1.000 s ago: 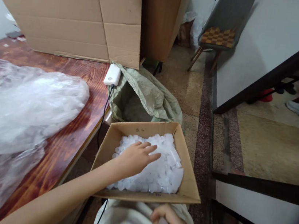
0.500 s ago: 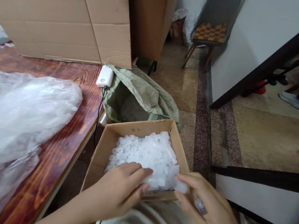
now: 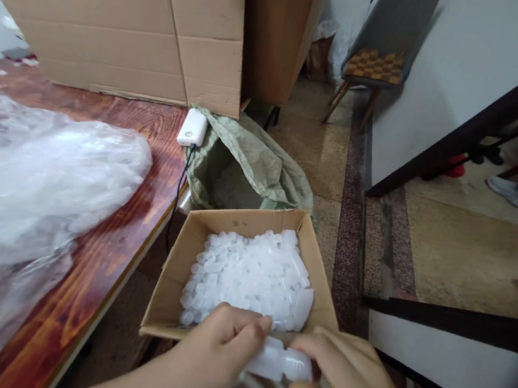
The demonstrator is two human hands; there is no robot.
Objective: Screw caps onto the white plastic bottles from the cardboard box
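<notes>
Just in front of the cardboard box, a small translucent plastic bottle is held lengthwise between my two hands. My left hand is closed around its left end, thumb on top. The fingers of my right hand pinch a clear, cap-like piece at the right end; whether it is fully seated I cannot tell. Inside the box lies a heap of small translucent plastic caps. A few larger bottle-like pieces rest along the heap's right side.
An open green woven sack stands behind the box. On the wooden table at left lie a large clear plastic bag and a white power bank with a black cable. A big cardboard sheet and a grey chair are farther back.
My left hand has left the heap and moved toward me, closing on the bottle. My right hand has brought its plastic piece down and left to meet it. The view has shifted slightly.
</notes>
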